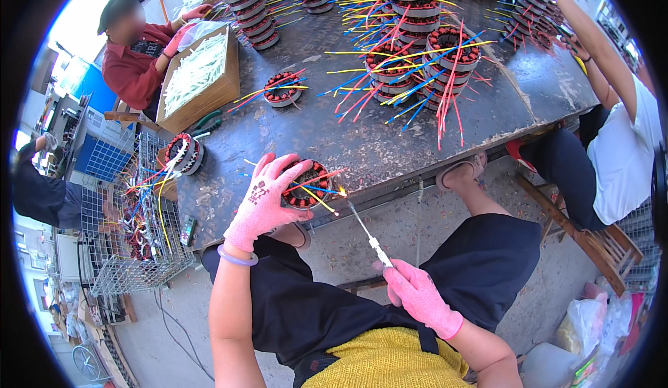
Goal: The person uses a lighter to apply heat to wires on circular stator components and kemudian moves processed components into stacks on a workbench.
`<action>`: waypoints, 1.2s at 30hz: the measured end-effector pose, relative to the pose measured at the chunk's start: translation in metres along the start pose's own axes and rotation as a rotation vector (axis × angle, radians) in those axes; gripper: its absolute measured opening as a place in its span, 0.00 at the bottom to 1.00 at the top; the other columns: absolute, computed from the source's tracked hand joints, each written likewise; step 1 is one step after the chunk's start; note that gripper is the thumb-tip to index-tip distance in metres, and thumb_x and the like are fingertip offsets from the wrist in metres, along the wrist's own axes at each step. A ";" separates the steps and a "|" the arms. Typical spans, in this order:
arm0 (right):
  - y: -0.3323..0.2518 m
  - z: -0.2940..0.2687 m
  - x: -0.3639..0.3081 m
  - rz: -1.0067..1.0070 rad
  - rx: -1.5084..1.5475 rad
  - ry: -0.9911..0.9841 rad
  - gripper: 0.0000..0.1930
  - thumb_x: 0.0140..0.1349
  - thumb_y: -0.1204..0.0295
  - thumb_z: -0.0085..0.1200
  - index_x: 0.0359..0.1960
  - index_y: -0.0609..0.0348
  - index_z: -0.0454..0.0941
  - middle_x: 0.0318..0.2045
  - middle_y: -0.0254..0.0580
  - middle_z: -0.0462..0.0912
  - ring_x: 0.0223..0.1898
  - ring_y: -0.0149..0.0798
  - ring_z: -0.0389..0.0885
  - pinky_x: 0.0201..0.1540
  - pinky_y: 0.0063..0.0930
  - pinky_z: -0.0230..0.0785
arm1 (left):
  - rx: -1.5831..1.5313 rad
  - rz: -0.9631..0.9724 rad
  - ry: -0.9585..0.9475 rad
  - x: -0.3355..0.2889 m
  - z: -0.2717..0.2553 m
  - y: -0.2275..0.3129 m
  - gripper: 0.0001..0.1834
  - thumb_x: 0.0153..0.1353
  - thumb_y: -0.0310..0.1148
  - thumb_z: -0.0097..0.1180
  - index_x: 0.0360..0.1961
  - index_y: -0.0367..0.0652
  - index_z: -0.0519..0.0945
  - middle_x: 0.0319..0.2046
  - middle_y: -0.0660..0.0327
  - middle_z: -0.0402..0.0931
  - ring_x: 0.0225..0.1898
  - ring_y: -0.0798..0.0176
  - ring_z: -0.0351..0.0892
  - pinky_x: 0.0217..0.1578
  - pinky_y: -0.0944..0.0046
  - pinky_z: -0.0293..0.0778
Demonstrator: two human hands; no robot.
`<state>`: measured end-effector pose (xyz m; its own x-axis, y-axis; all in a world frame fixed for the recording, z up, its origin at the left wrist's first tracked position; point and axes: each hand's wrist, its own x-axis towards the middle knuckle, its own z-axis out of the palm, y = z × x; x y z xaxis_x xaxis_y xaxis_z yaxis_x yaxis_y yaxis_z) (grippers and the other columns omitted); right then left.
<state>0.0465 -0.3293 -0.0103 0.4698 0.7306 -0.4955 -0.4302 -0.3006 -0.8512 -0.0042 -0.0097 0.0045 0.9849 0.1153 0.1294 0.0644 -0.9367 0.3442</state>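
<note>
My left hand [264,199], in a pink glove, is closed round a motor stator [311,185] at the table's near edge. Red, yellow and blue lead wires stick out of the stator's ring to the right. In my pink-gloved right hand [419,292] is a long-necked lighter [376,246] with a white handle and a thin metal neck. A small flame [342,191] burns at its tip, close beside the wire ends. Another stator [184,154], with white sleeves on its leads, stands left of my left hand.
Stacked stators [396,75] with splayed wires stand on the dark metal table [306,123]. A lone stator [282,89] sits mid-table. A cardboard box [202,82] holds pale sleeves. A wire basket [136,249] stands at left. Co-workers sit at left [136,61] and right [626,144].
</note>
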 end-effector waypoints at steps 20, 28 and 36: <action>0.007 -0.003 -0.001 0.012 0.051 0.001 0.18 0.74 0.65 0.44 0.56 0.64 0.76 0.20 0.28 0.69 0.21 0.22 0.67 0.27 0.22 0.63 | -0.057 -0.009 -0.032 0.001 0.001 -0.003 0.50 0.33 0.38 0.78 0.65 0.54 0.72 0.65 0.56 0.66 0.69 0.39 0.57 0.70 0.42 0.53; 0.010 -0.002 0.002 0.002 0.040 -0.011 0.17 0.74 0.65 0.44 0.55 0.64 0.76 0.21 0.29 0.69 0.22 0.22 0.67 0.26 0.22 0.63 | -0.030 -0.065 -0.055 0.000 0.001 0.000 0.49 0.37 0.42 0.77 0.65 0.56 0.71 0.64 0.55 0.66 0.69 0.40 0.57 0.72 0.43 0.50; 0.005 -0.004 0.000 0.003 0.000 0.005 0.18 0.74 0.64 0.44 0.55 0.64 0.75 0.21 0.31 0.71 0.21 0.24 0.68 0.27 0.24 0.64 | -0.035 -0.040 -0.043 0.002 0.004 -0.002 0.51 0.32 0.38 0.78 0.64 0.53 0.72 0.66 0.56 0.66 0.70 0.38 0.55 0.71 0.42 0.52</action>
<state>0.0468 -0.3335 -0.0153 0.4722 0.7264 -0.4993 -0.4319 -0.3031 -0.8495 -0.0014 -0.0091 0.0007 0.9877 0.1376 0.0745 0.0994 -0.9194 0.3807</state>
